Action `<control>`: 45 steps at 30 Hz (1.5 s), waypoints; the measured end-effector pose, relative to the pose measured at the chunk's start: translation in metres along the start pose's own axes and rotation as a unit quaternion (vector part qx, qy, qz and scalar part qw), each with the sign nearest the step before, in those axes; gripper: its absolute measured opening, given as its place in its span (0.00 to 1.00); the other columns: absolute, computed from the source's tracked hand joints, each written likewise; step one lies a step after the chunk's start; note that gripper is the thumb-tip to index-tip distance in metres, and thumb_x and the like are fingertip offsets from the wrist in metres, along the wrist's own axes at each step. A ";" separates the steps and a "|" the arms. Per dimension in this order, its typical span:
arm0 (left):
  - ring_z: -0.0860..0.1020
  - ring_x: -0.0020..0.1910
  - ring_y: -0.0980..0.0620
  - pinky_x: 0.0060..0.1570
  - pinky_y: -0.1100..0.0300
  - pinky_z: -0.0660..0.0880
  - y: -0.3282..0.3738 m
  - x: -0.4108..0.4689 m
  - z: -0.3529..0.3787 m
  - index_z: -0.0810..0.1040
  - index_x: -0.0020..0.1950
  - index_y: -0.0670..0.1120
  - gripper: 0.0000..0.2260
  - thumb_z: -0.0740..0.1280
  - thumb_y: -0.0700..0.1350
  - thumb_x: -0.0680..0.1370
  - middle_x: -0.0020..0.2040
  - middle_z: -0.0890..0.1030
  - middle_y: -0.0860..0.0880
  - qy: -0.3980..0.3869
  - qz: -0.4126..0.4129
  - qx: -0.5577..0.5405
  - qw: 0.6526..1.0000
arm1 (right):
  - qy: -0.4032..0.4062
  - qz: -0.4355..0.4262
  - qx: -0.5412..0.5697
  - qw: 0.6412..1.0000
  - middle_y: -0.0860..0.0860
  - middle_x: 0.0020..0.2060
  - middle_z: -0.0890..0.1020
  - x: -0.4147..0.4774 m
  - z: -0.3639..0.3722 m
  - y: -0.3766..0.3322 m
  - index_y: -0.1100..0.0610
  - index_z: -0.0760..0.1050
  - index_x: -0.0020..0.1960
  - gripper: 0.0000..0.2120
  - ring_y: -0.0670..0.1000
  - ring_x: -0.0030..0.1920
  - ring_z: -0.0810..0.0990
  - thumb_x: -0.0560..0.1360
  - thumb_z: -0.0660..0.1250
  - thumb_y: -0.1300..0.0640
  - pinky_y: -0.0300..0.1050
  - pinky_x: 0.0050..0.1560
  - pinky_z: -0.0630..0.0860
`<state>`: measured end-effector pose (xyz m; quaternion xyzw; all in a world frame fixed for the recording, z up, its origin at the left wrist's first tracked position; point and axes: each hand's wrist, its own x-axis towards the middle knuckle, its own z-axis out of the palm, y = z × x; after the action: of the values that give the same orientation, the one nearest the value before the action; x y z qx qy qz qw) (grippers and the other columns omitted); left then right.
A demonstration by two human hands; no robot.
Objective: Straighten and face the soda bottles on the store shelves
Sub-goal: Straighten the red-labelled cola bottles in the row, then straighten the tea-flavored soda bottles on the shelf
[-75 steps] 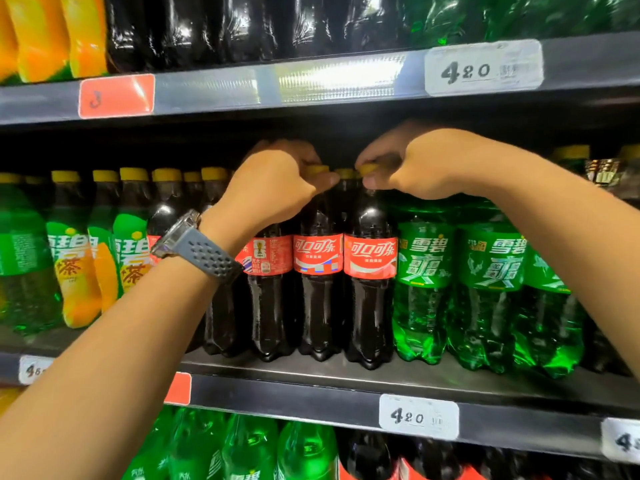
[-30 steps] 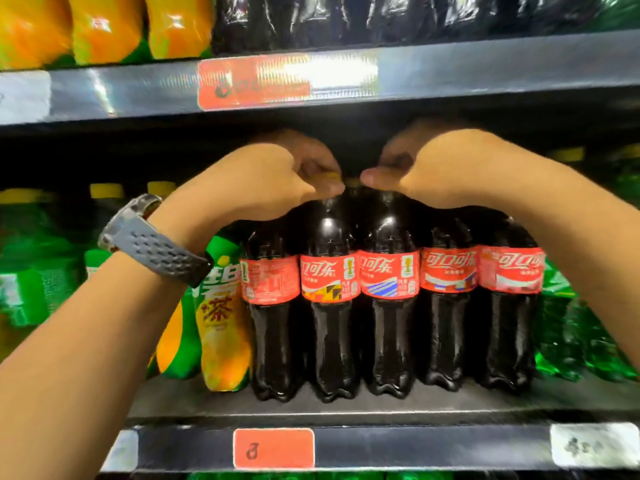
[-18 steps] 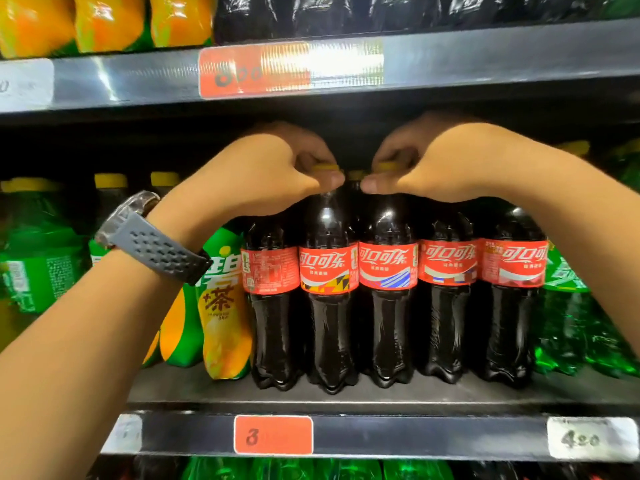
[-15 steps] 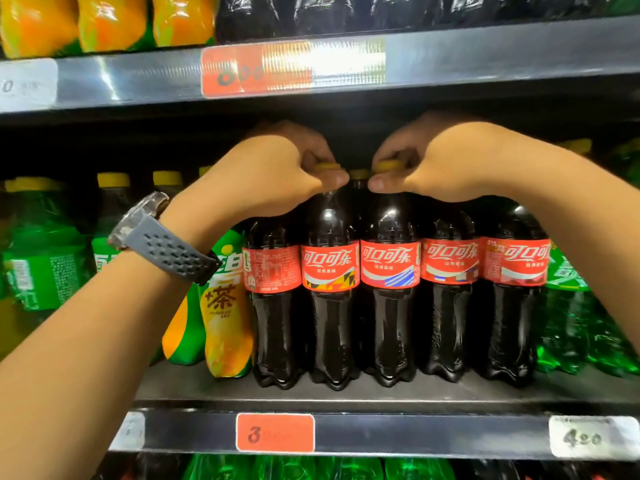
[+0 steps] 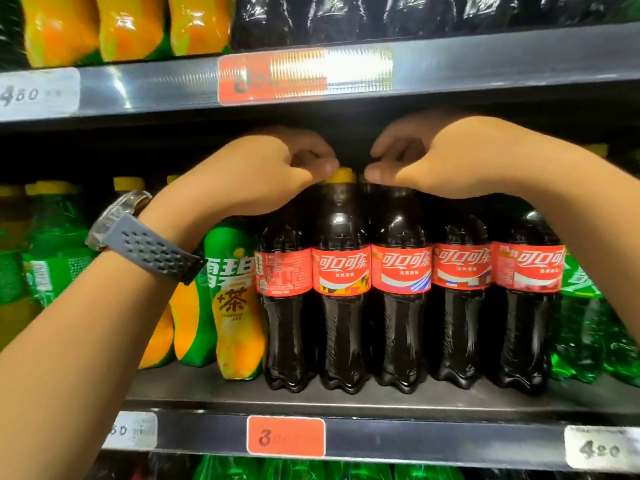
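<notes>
Dark plastic cola bottles with red labels (image 5: 460,306) stand five abreast, upright, on the black middle shelf (image 5: 381,403), between a green-and-yellow tea-soda bottle (image 5: 235,306) and green soda bottles (image 5: 585,334). Our left hand (image 5: 263,171), a grey-strapped watch (image 5: 149,247) at its wrist, pinches the yellow cap (image 5: 341,175) of the second cola bottle from the left. Our right hand (image 5: 446,157) curls over the third bottle's top; we cannot tell whether it grips.

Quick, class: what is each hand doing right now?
Left hand: pinches the yellow cap of the second cola bottle from left.
Right hand: grips the top of the third cola bottle; cap hidden.
</notes>
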<state>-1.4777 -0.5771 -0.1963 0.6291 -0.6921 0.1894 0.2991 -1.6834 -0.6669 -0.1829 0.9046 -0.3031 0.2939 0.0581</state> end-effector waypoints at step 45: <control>0.78 0.55 0.43 0.53 0.55 0.74 -0.134 -0.041 -0.037 0.75 0.63 0.56 0.15 0.65 0.54 0.77 0.58 0.80 0.48 0.032 -0.085 0.145 0.985 | 0.009 -0.075 -0.050 0.996 0.49 0.59 0.78 0.064 0.044 -0.121 0.46 0.64 0.71 0.31 0.53 0.59 0.75 0.73 0.57 0.32 0.43 0.49 0.65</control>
<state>-1.3378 -0.5411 -0.2109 0.7159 -0.5916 0.2816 0.2413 -1.5502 -0.6141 -0.1741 0.9182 -0.2484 0.2811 0.1273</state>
